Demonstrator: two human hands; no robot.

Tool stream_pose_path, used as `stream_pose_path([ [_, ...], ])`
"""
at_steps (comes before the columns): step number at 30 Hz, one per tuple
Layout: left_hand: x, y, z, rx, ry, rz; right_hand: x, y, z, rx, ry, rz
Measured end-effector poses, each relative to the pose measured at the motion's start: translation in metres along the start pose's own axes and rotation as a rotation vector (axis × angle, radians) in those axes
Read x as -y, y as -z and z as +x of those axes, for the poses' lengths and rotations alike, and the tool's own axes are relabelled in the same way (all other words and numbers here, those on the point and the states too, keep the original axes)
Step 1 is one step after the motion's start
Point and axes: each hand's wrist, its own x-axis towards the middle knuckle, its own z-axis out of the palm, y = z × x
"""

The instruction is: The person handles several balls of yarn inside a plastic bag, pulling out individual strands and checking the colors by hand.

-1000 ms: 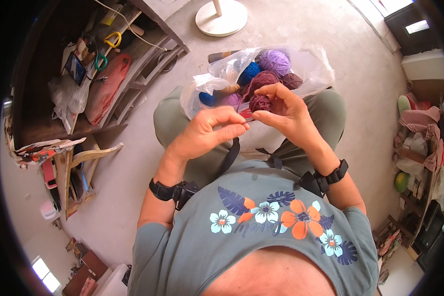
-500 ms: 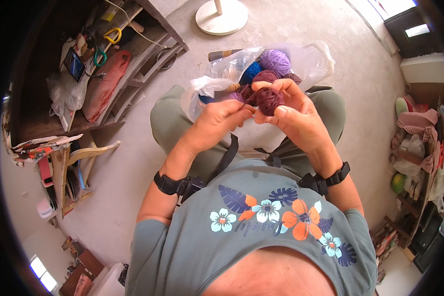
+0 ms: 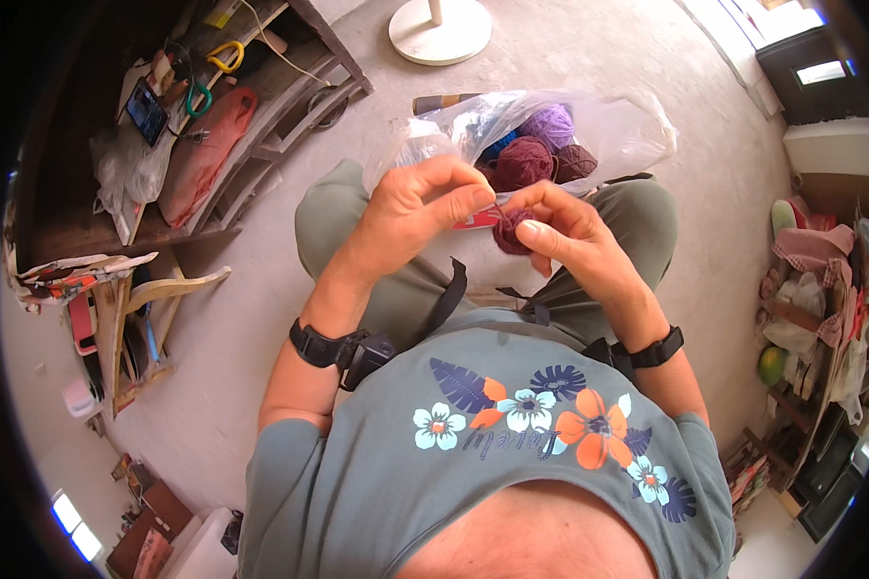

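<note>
A small ball of dark maroon yarn is gripped in the fingers of my right hand. My left hand, just left of it, pinches a strand of the same yarn between thumb and forefinger. Beyond both hands, a clear plastic bag lies open between my knees. Inside it are a larger maroon yarn ball, a lilac ball, a brownish-purple ball and a blue one, partly covered by the plastic. Part of something red shows below my left fingers.
A wooden shelf unit with scissors, a phone and bags stands at the left. Ahead is the round white base of a stand. Cloths and bags hang on a rack at the right. A wooden stool stands below the shelf.
My left hand has risen, drawing the strand upward. My right hand has lowered slightly with the small yarn ball, turning it. More of the larger maroon ball in the bag now shows.
</note>
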Motion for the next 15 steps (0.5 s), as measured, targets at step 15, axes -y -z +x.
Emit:
stream_pose_path([
  [15,0.013,-0.005,0.004,0.182,-0.197,0.343,-0.006,-0.003,0.017,-0.288,0.269,0.05],
])
